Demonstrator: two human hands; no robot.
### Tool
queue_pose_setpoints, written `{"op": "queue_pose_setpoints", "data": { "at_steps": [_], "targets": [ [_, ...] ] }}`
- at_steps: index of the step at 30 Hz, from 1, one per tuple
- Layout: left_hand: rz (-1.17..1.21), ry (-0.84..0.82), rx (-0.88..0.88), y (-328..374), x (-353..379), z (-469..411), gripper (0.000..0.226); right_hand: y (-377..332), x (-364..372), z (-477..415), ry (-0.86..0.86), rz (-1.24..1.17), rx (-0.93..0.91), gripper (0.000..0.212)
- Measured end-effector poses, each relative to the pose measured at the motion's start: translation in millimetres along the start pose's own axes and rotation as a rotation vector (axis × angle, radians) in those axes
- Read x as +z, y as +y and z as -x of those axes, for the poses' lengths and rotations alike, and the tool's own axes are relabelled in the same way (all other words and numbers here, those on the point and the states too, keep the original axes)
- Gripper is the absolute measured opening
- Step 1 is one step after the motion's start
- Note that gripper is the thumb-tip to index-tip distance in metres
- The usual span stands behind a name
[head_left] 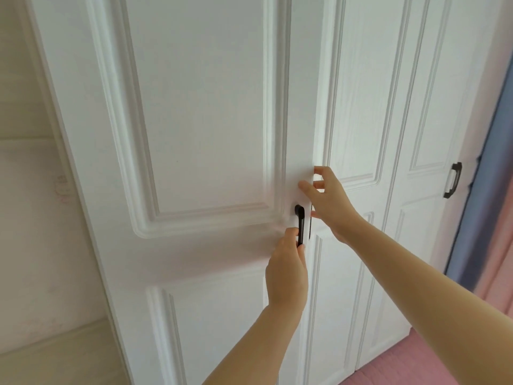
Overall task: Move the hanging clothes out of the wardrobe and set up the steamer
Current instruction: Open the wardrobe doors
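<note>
At the white panelled wardrobe (200,129), we open the doors, the 1st step before any clothes can come out. Our left hand (287,276) curls around the lower end of the dark bar handle (299,227) on the left door, fingers clenched on it. Our right hand (329,201) hooks its spread fingers over the edge of that door where it meets the neighbouring door (358,112), thumb on the front face; it clasps the edge loosely, not in a fist.

To do this well, we judge it best to pull evenly from the handle and the edge together, swinging the door along its hinge arc rather than twisting it.

The doors are smooth, matt white, with raised rectangular mouldings framing each panel. The handle is slim, dark and slightly glossy; a 2nd, similar handle (453,180) sits on the far right door. Pink flooring (410,362) shows below. The hanging clothes and the steamer are out of sight.
</note>
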State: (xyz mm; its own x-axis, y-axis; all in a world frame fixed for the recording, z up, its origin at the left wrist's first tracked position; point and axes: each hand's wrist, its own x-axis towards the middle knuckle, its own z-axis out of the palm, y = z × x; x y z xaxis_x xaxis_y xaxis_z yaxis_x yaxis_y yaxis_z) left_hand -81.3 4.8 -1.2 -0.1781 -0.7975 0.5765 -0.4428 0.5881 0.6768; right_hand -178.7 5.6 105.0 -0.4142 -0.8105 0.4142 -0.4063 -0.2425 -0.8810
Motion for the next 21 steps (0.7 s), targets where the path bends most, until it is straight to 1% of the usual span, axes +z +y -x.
{"op": "queue_pose_setpoints", "data": {
  "at_steps": [7, 14, 19, 21],
  "targets": [
    [0.031, -0.021, 0.029, 16.1, -20.3, 40.7, 0.027, -16.9, -13.3, 50.8, 0.069, 0.023, -0.008, 0.032],
    [0.058, -0.043, 0.056, 33.7, -54.3, 89.3, 0.023, -43.8, -19.3, 114.7, 0.172, 0.103, -0.049, 0.033],
    [0.106, -0.048, 0.062, 43.6, -85.3, 128.5, 0.019, -64.8, -21.5, 165.9, 0.199, 0.126, -0.088, 0.025],
    [0.122, -0.045, 0.065, 45.1, -99.2, 145.5, 0.018, -73.1, -19.6, 187.5, 0.206, 0.141, -0.105, 0.024]
  ]
}}
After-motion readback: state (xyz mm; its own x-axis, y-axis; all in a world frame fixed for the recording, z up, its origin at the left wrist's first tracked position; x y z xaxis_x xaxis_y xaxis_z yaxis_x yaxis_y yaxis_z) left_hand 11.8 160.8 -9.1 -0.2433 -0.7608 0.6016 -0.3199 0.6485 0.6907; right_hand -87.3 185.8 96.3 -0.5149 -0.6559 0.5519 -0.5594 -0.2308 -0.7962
